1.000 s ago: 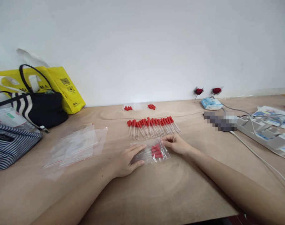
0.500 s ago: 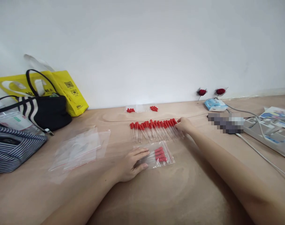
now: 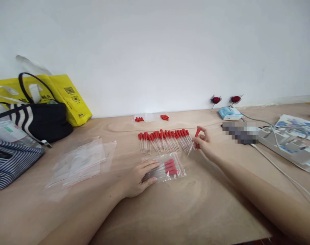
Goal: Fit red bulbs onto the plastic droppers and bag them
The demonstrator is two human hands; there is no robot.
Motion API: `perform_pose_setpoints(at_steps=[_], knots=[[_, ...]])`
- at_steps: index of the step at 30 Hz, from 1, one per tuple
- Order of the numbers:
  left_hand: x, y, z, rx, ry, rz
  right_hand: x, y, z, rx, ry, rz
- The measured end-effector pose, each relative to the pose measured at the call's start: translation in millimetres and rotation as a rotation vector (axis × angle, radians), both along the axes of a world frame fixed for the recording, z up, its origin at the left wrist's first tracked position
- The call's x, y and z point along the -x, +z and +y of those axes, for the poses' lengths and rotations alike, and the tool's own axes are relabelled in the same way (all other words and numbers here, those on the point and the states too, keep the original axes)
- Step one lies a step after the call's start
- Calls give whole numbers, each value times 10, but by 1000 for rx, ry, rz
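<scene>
My left hand (image 3: pixel 141 177) lies flat over the left end of a clear zip bag (image 3: pixel 180 170), fingers stretched out and thumb apart. Inside that bag are several droppers with red bulbs (image 3: pixel 171 166), their bulbs pointing right. My right hand (image 3: pixel 204 142) pinches a single dropper (image 3: pixel 198 131), raised at the right end of the row. Its red bulb is up and its clear tip slants down to the left. Beside it, many red-bulbed droppers (image 3: pixel 165 137) lie side by side, bulbs toward the wall.
Flat clear zip bags (image 3: pixel 80 163) are piled at left. Filled bags with red bulbs (image 3: pixel 139 119) lie near the wall. A black bag (image 3: pixel 47 119), yellow bag (image 3: pixel 73 98) and striped pouch (image 3: pixel 14 166) stand far left. Tissues (image 3: pixel 230 114), a power strip (image 3: pixel 284 146) and cables are at right.
My right hand has lifted one dropper from the right end of the row. My left hand stays on the bag. The view has shifted slightly.
</scene>
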State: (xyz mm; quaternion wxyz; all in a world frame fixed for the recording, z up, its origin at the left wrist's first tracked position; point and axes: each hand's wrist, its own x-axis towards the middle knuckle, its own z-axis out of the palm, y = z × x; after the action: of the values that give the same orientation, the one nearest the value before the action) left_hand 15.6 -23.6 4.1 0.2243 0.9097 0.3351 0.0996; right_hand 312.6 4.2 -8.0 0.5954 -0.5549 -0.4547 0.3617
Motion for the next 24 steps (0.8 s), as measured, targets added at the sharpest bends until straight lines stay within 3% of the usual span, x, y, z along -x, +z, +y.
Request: perform_pose_setpoints(at_steps=[4, 10, 13, 19, 24], knots=[[-6, -9, 12, -8, 8, 1, 241, -131, -249, -18, -29, 236], [-8, -21, 20, -41, -30, -30, 384, -207, -233, -12, -43, 374], [-7, -23, 18, -49, -39, -42, 383, -217, -218, -37, -29, 379], [-13, -20, 20, -59, -41, -54, 216, -214, -215, -84, -166, 296], [-11, -27, 25, -52, -44, -61, 256, -201, -249, -47, -116, 301]])
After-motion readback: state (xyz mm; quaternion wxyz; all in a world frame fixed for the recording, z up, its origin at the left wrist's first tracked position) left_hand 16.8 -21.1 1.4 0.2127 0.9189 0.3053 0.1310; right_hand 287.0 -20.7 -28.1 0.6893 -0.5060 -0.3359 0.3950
